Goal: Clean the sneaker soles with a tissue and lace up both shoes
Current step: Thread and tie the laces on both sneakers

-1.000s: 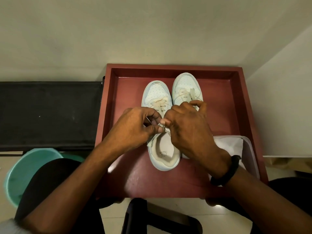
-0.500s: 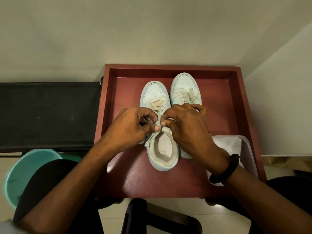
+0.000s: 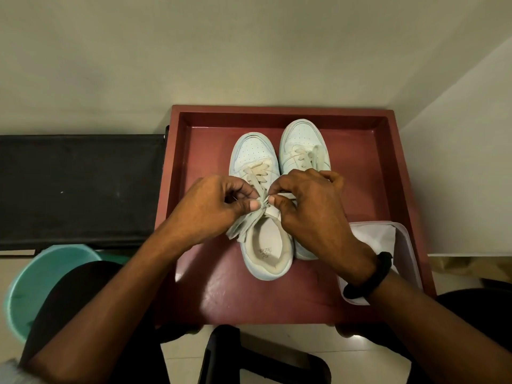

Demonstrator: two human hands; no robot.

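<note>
Two white sneakers stand side by side, toes away from me, in a dark red tray (image 3: pixel 360 134). The left sneaker (image 3: pixel 257 153) has a cream lace (image 3: pixel 256 173) threaded across its front. My left hand (image 3: pixel 213 206) and my right hand (image 3: pixel 310 206) meet over its tongue, each pinching a part of that lace between thumb and fingers. Loose lace ends hang down to the left of the shoe opening. The right sneaker (image 3: pixel 302 139) is laced, and my right hand hides its rear half.
A clear plastic container (image 3: pixel 401 245) holding white tissue sits in the tray's near right corner, under my right wrist. A black bench (image 3: pixel 77 187) lies left of the tray. A green bucket (image 3: pixel 36 275) stands on the floor at the lower left. Walls close in behind and to the right.
Both hands have stayed over the left sneaker's tongue, working the lace. The lace ends now hang loose at the left of the shoe opening, and the shoe's collar shows more.
</note>
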